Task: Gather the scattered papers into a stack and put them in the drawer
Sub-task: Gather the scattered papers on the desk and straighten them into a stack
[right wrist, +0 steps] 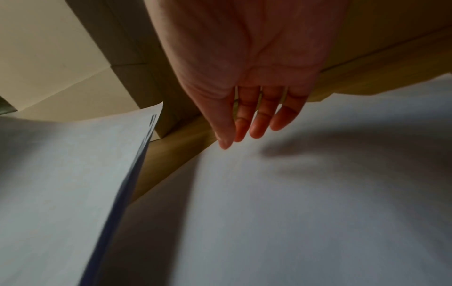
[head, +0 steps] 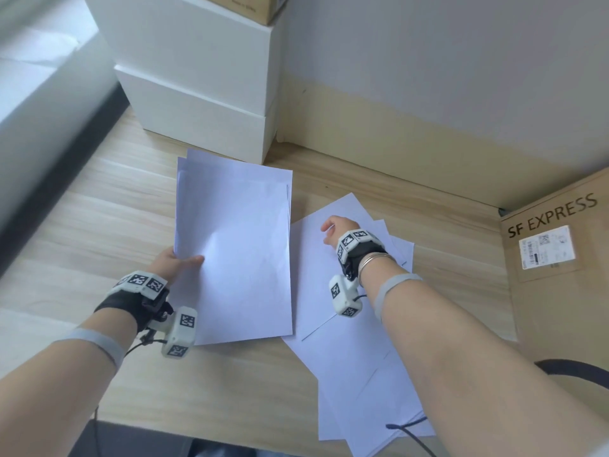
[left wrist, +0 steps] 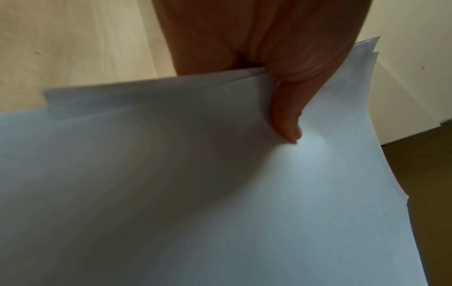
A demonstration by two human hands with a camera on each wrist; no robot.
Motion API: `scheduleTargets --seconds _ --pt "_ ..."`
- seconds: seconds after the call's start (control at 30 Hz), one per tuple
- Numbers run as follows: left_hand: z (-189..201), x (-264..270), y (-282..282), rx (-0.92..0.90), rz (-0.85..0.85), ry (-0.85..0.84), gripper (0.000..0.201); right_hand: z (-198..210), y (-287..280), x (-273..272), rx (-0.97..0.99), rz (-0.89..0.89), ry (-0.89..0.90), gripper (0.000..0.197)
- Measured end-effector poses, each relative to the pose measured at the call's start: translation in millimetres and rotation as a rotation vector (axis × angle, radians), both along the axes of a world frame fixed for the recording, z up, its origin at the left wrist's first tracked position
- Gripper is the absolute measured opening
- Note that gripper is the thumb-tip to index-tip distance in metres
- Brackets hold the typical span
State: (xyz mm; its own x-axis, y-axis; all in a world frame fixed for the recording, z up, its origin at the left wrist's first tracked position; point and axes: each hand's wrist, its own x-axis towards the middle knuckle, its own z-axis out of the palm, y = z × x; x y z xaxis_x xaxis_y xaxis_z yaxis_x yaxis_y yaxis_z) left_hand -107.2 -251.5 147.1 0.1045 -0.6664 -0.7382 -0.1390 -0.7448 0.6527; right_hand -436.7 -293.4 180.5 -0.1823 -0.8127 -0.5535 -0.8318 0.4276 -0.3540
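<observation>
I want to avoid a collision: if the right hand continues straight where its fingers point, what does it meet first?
Probably the loose paper sheet just below the right hand; its fingers hover close above, though contact is unclear.

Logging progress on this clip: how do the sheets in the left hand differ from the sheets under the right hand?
The held stack is gripped by the left hand and lifted off the desk; the loose sheets lie flat on it. The held stack's edges nearly line up; the loose sheets fan out at different angles. The right hand reaches over them, fingers straight. Both are blank white paper.
</observation>
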Motion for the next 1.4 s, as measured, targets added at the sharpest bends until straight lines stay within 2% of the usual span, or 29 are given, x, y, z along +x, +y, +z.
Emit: scheduleTargets --seconds 0.13,0.23,0.33,0.53,0.63,0.83,1.03,1.27,1.4 --pt "-1 -6 -4 0.017 -0.009 0.03 0.031 -3 -12 1 0.053 0.184 0.065 0.043" --pt "-3 -10 -6 0.014 0.0 0.051 0.035 -7 -17 7 0.045 0.327 0.155 0.063" --pt "-6 -13 -8 0.013 0.006 0.067 0.028 -10 -22 8 0.007 0.49 0.248 0.082" --pt "-11 -14 -10 0.014 0.029 0.089 0.031 -17 -34 5 -0.002 0.642 0.352 0.094" --pt "-12 -15 -10 0.026 0.038 0.09 0.038 -16 -38 4 -0.001 0.669 0.374 0.091" --pt "-12 -21 -9 0.032 0.037 0.112 0.037 -14 -42 3 -0.02 0.726 0.419 0.072" --pt "-15 -26 -8 0.01 0.04 0.126 0.031 -19 -41 -3 -0.066 0.728 0.368 0.09" --pt "-15 -29 -4 0.015 0.026 0.138 0.026 -17 -40 -6 -0.06 0.783 0.442 0.064" --pt "-11 -33 -5 0.003 0.026 0.156 0.031 -13 -40 -3 -0.003 0.796 0.435 0.063"
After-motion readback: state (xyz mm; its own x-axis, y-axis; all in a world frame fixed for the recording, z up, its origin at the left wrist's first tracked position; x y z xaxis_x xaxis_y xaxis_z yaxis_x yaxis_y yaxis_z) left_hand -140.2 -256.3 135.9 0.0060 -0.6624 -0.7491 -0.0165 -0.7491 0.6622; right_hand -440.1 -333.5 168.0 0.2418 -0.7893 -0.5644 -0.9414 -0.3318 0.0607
